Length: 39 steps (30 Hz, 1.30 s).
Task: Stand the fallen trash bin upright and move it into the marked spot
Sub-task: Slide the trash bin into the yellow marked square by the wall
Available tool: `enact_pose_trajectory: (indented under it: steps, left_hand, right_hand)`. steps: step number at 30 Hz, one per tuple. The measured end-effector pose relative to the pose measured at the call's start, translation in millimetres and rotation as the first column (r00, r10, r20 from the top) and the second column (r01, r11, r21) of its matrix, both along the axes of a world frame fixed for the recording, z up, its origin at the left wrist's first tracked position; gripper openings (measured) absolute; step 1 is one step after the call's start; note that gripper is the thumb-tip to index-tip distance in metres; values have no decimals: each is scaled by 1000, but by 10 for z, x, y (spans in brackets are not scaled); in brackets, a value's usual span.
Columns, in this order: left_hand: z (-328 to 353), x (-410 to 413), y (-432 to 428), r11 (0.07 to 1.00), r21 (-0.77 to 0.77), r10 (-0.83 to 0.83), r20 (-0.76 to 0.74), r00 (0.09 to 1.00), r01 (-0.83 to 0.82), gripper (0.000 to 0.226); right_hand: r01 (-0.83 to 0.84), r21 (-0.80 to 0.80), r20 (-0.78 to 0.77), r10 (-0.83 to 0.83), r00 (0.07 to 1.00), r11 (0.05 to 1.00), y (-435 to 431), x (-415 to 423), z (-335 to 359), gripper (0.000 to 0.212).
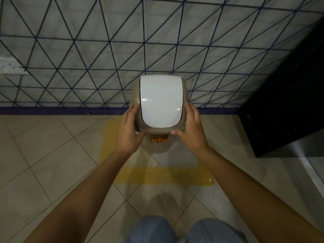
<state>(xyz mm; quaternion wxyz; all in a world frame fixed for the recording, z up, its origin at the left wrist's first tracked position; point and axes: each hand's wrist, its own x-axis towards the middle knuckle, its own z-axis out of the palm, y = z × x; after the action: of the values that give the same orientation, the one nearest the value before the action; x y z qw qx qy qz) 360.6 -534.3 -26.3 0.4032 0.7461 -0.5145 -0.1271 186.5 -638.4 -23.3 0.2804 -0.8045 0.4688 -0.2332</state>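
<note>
A beige trash bin [158, 146] with a white swing lid [160, 100] stands upright on the floor against the wall, seen from above. An orange label shows on its front. Yellow tape [163, 178] marks a rectangle on the tiles, and the bin stands inside it near the wall. My left hand [130, 132] grips the lid's left side, thumb under the front rim. On the lid's right side rests my right hand [190, 131], with its thumb hooked the same way.
The wall behind has a dark blue line pattern and a purple skirting [61, 111]. A black cabinet [287, 106] stands close on the right. A white power strip [10, 67] sits on the wall at far left. My knees show at the bottom.
</note>
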Motion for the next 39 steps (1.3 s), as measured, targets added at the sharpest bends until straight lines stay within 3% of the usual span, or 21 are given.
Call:
enact_pose_trajectory:
  steps: [17,25,30,39]
  left_hand:
    - [-41,190,-430,1000,1,31,-12,999,-31,88]
    - [-63,167,-415,995,2,100,-89,991,-100,91]
    - [-104,218,-440,986,70,164,-191,968,-154,93]
    - [-146,209,-466,977,143,179,-157,971,-157,88]
  right_hand:
    - [-30,36,76,27,997,999,-383,187,-23,103]
    - [17,77,105,-25,994,997,-386,178,-23,106]
    - [41,131,129,-58,990,991,-422,172,-28,107]
    - [38,146,132,-58,990,989,-422,181,-22,105]
